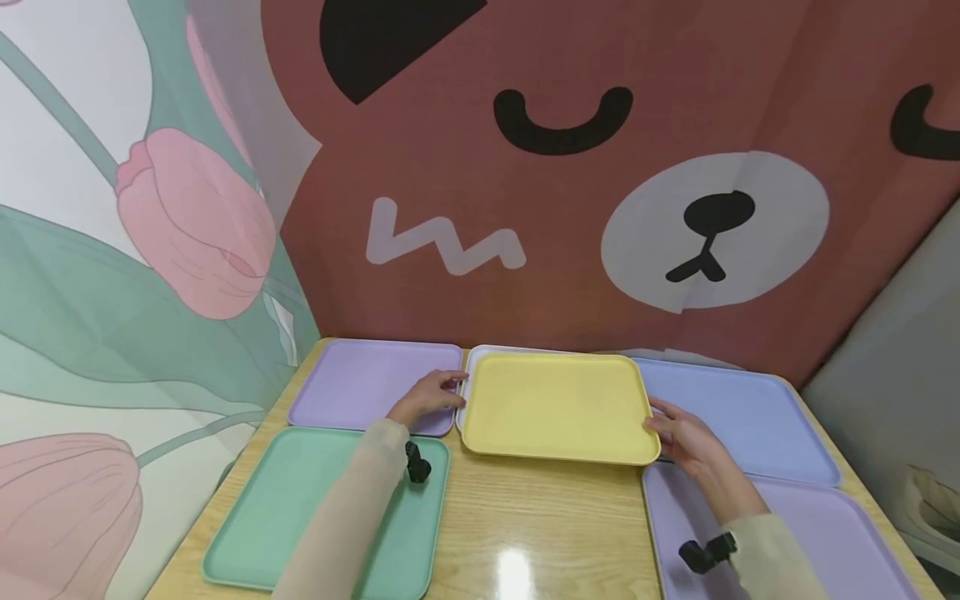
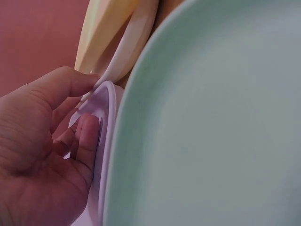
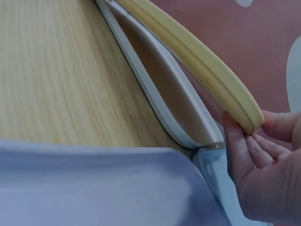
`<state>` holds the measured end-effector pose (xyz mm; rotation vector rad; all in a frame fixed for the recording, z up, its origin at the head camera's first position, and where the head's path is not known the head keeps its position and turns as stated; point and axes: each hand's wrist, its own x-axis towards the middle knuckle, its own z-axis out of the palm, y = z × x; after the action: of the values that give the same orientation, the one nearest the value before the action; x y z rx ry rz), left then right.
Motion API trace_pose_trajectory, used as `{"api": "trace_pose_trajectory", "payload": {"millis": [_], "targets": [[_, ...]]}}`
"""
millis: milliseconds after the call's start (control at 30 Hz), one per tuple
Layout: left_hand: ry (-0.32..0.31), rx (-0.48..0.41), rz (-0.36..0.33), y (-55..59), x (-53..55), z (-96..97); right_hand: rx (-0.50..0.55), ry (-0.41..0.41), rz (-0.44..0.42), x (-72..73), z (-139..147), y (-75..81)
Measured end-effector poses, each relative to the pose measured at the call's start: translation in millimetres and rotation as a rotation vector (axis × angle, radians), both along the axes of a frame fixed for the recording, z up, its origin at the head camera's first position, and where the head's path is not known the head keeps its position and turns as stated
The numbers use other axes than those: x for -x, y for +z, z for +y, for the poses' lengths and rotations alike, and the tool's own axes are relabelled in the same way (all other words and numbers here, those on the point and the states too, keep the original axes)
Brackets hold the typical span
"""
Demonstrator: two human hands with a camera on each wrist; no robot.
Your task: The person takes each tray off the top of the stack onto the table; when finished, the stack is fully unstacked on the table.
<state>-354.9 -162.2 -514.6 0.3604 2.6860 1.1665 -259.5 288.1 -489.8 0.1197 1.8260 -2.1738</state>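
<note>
A yellow tray (image 1: 558, 408) lies over a white tray (image 3: 160, 80) on the table, its right end raised so a gap shows in the right wrist view. My right hand (image 1: 693, 446) pinches the near right corner of the yellow tray, thumb and fingers on opposite sides of its rim. At the other end, my left hand (image 1: 431, 400) has its fingers loosely bent and parted, above a purple tray (image 1: 352, 375). One fingertip (image 2: 91, 81) touches or nearly touches the edge where the yellow and white trays meet. Most of the white tray is hidden.
A green tray (image 1: 285, 508) lies under my left forearm. At the right, a blue tray (image 1: 757, 417) sits behind another purple tray (image 1: 802, 525). A printed wall hanging (image 1: 450, 308) stands close behind the wooden table (image 1: 547, 517).
</note>
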Motion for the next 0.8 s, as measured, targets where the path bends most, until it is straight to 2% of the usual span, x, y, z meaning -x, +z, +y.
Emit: {"api": "trace_pose_trajectory", "payload": {"millis": [367, 800], "targets": [[-0.007, -0.03, -0.021, 0.7, -0.5, 2.9, 0.104, -0.002, 0.021, -26.6, 9.3, -1.0], [-0.046, -0.054, -0.022, 2.5, 2.6, 2.9, 0.145, 0.09, 0.05, -48.5, 20.6, -4.7]]}}
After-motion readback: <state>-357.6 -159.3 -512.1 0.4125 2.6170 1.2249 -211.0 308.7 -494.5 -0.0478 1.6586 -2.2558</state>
